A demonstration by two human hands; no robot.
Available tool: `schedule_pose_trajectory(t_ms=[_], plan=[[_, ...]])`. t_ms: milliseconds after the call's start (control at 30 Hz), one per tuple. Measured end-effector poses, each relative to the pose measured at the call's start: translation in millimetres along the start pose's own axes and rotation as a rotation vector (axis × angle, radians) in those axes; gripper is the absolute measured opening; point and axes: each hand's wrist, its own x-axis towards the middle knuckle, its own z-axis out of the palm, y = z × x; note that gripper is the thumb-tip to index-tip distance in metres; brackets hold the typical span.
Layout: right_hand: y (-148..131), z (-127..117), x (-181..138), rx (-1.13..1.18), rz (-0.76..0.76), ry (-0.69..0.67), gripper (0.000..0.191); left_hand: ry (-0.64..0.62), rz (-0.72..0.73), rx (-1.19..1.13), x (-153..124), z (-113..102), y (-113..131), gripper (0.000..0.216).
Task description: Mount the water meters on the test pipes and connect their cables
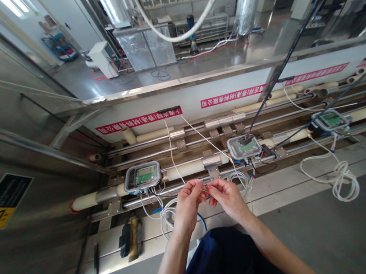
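My left hand (pixel 188 203) and my right hand (pixel 228 197) meet in front of me, both closed in a pinch. Between the fingertips runs a thin yellow and reddish wire (pixel 205 191); its ends are too small to make out. A blue cable (pixel 202 220) hangs just below the hands. Coiled white cable (pixel 169 215) lies by my left hand, and another white coil (pixel 243 182) is behind my right. Beyond them, two clear-lidded boxes with green circuit boards, the left box (pixel 142 177) and the middle box (pixel 244 147), sit on the pipe line.
Metal rails (pixel 164 195) and cream pipes (pixel 187 168) cross the bench. At the left of the steel ledge (pixel 277 187) lie a brass fitting with a black part (pixel 134 238) and a slim dark tool (pixel 96 265). Another box (pixel 331 120) and cable coil (pixel 344 183) are at right.
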Motion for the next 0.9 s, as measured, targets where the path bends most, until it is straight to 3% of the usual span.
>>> schedule_pose_trajectory(t_ms=[133, 233, 433, 633, 900], plan=[[1, -1, -2, -0.062, 0.026, -0.016, 0.025, -0.004, -0.011, 0.105, 2, -3, 0, 0.035], [-1, -2, -4, -0.072, 0.037, -0.027, 0.023, 0.003, 0.011, 0.154, 2, -5, 2, 0.027], [-7, -4, -10, 0.127, 0.003, -0.135, 0.031, 0.039, 0.035, 0.191, 5, -5, 3, 0.025], [5, -4, -5, 0.151, 0.033, 0.035, 0.032, 0.045, 0.135, 0.325, 5, 1, 4, 0.022], [3, -10, -6, -0.183, -0.067, 0.111, 0.025, 0.042, 0.241, 0.486, 5, 3, 1, 0.018]])
